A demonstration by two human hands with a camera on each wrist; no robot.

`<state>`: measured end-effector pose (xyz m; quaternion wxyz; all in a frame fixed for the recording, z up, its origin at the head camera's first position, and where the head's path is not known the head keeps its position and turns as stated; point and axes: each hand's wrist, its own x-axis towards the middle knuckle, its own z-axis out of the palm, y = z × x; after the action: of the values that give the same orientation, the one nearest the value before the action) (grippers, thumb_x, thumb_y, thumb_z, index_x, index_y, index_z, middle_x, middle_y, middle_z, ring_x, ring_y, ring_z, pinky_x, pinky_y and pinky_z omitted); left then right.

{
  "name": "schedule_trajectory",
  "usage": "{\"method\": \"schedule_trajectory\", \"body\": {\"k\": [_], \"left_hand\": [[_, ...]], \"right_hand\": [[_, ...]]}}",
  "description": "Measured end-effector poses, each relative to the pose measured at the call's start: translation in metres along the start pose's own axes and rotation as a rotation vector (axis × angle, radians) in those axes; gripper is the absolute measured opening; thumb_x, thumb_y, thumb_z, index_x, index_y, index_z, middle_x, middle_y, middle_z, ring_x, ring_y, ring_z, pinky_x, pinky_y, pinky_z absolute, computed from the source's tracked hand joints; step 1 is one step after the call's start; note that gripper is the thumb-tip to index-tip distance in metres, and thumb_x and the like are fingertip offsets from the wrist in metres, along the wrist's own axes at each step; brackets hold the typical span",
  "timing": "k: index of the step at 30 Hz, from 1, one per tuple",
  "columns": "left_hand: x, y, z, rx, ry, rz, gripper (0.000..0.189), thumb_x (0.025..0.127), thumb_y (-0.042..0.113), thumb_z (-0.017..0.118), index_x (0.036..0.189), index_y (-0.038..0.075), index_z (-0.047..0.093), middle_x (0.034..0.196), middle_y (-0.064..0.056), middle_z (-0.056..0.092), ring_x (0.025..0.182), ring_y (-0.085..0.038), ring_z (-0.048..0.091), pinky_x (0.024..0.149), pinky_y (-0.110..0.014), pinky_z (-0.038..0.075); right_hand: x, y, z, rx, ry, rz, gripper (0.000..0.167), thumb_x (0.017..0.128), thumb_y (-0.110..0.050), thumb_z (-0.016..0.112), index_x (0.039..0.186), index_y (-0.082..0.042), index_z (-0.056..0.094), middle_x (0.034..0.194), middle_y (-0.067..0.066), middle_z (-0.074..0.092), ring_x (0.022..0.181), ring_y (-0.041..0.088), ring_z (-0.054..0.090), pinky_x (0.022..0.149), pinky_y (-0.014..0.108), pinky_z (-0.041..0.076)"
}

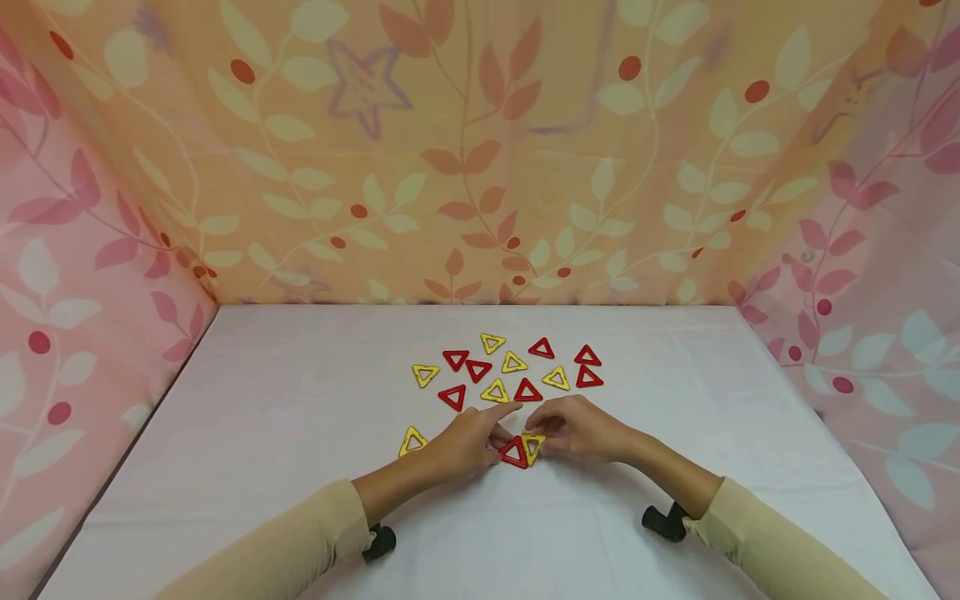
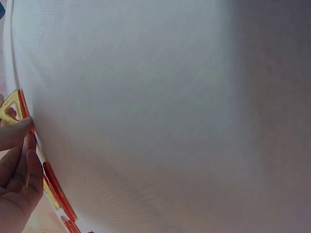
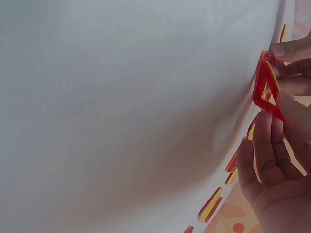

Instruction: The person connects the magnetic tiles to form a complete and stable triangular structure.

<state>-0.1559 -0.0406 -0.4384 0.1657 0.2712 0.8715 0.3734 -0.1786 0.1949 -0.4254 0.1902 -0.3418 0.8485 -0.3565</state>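
Near the front middle of the white table, in the head view, a red triangle tile [image 1: 514,452] and a yellow triangle tile [image 1: 533,447] meet along one side and stand tilted to each other. My left hand [image 1: 468,442] pinches the red tile at its left edge. On the other side, my right hand [image 1: 579,428] grips the yellow tile between thumb and fingers. The right wrist view shows the red tile [image 3: 260,87] in front, with the right hand [image 3: 282,179] at its lower corner. Only part of the left hand [image 2: 19,174] shows in the left wrist view.
Several more red [image 1: 528,390] and yellow [image 1: 513,362] triangle tiles lie flat and scattered beyond the hands. One yellow tile [image 1: 412,440] lies by the left forearm, which partly covers it. Patterned cloth [image 1: 465,167] hangs behind and beside the white table [image 1: 262,417].
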Motion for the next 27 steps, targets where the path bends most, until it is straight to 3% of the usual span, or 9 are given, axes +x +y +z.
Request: {"method": "schedule_trajectory", "body": {"k": [10, 22, 27], "left_hand": [[-0.0027, 0.0009, -0.0004, -0.010, 0.009, 0.003, 0.073, 0.087, -0.004, 0.072, 0.151, 0.011, 0.041, 0.111, -0.002, 0.074, 0.108, -0.011, 0.067, 0.078, -0.017, 0.053], [-0.0027, -0.0028, -0.0007, -0.016, 0.007, 0.005, 0.072, 0.087, -0.002, 0.072, 0.150, 0.013, 0.042, 0.113, 0.000, 0.073, 0.110, -0.010, 0.066, 0.078, -0.017, 0.053], [-0.0067, -0.0041, -0.0082, -0.043, 0.011, 0.014, 0.072, 0.087, -0.001, 0.072, 0.151, 0.012, 0.042, 0.110, -0.001, 0.073, 0.105, -0.010, 0.067, 0.080, -0.020, 0.053]], "right_hand": [[0.0052, -0.0032, 0.0060, 0.067, -0.020, -0.007, 0.026, 0.088, -0.010, 0.076, 0.113, -0.007, 0.073, 0.104, 0.000, 0.072, 0.092, 0.012, 0.067, 0.088, 0.033, 0.055], [0.0082, -0.0045, 0.0079, -0.021, -0.023, -0.008, 0.024, 0.087, -0.008, 0.076, 0.111, -0.009, 0.074, 0.101, -0.005, 0.072, 0.093, 0.013, 0.067, 0.091, 0.035, 0.054], [0.0077, -0.0047, 0.0079, -0.039, -0.023, -0.002, 0.024, 0.087, -0.010, 0.077, 0.111, -0.010, 0.074, 0.100, -0.007, 0.072, 0.094, 0.011, 0.066, 0.091, 0.035, 0.053]]}}
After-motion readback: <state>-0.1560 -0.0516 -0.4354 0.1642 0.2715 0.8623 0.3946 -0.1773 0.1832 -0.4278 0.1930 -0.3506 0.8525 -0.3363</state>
